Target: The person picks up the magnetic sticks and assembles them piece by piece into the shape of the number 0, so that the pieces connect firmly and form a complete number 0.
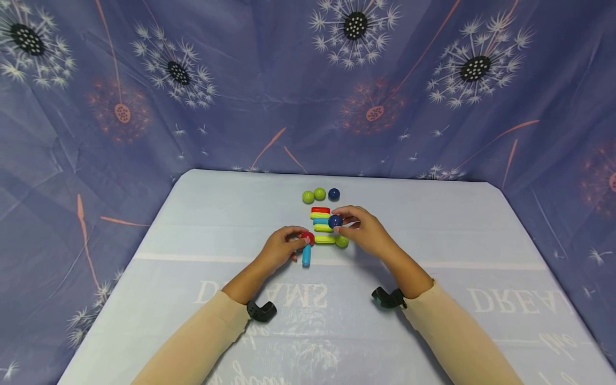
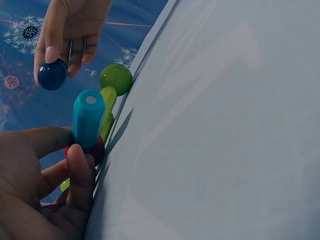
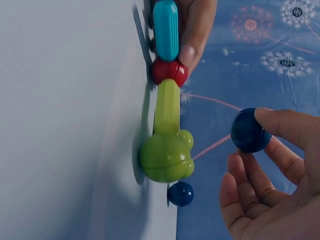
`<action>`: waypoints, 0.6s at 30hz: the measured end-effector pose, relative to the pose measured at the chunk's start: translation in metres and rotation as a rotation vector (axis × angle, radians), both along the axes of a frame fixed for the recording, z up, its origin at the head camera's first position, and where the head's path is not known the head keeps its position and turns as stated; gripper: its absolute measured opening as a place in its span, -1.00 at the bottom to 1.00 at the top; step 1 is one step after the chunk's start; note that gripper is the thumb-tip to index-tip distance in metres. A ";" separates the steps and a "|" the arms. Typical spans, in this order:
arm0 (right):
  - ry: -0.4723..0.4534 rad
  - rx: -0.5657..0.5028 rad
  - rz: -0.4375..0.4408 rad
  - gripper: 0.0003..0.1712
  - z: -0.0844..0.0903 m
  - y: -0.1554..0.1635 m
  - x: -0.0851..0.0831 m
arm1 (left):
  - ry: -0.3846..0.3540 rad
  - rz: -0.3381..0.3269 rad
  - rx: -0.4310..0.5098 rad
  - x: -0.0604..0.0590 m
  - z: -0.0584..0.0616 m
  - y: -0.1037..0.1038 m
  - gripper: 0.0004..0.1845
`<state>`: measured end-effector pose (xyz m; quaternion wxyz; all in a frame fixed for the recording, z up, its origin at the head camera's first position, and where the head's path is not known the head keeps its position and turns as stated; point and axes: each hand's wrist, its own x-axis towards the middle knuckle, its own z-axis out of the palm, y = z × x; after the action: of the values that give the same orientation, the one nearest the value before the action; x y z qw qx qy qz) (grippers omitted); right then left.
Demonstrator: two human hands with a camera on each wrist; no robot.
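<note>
My left hand point(image 1: 278, 250) pinches a glossy red ball point(image 3: 170, 72) between thumb and fingers. A light-blue ribbed rod point(image 2: 89, 119) points from that ball toward my body. A yellow-green rod point(image 3: 167, 106) runs right from the red ball to a green ball point(image 1: 342, 241), forming one line on the table. Above and behind the green ball, my right hand point(image 1: 367, 231) pinches a dark blue ball point(image 3: 250, 130) between thumb and fingertips. In the head view this ball partly covers the end of another light-blue rod point(image 1: 320, 221).
Beyond the hands lie a red rod point(image 1: 320, 209) and yellow-green rods point(image 1: 323, 228). Farther back sit two green balls point(image 1: 320, 193) and a second dark blue ball point(image 1: 334, 194). A patterned curtain point(image 1: 289, 107) hangs behind the light tablecloth point(image 1: 366, 342).
</note>
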<state>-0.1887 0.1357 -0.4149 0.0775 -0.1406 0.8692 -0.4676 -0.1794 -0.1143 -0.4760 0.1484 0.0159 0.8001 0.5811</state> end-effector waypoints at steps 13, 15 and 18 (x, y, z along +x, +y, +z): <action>0.011 0.007 0.125 -0.50 -0.012 -0.012 0.026 | 0.011 0.005 0.018 0.000 0.000 0.001 -0.66; 0.014 0.015 0.146 -0.50 -0.013 -0.015 0.029 | 0.011 0.005 0.017 0.000 0.000 0.001 -0.66; 0.016 0.030 0.177 -0.52 -0.014 -0.019 0.033 | 0.010 0.007 0.018 0.000 0.000 0.000 -0.66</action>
<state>-0.1556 0.1164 -0.4292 0.1134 -0.2194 0.8608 -0.4449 -0.1793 -0.1139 -0.4761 0.1423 0.0172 0.7955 0.5887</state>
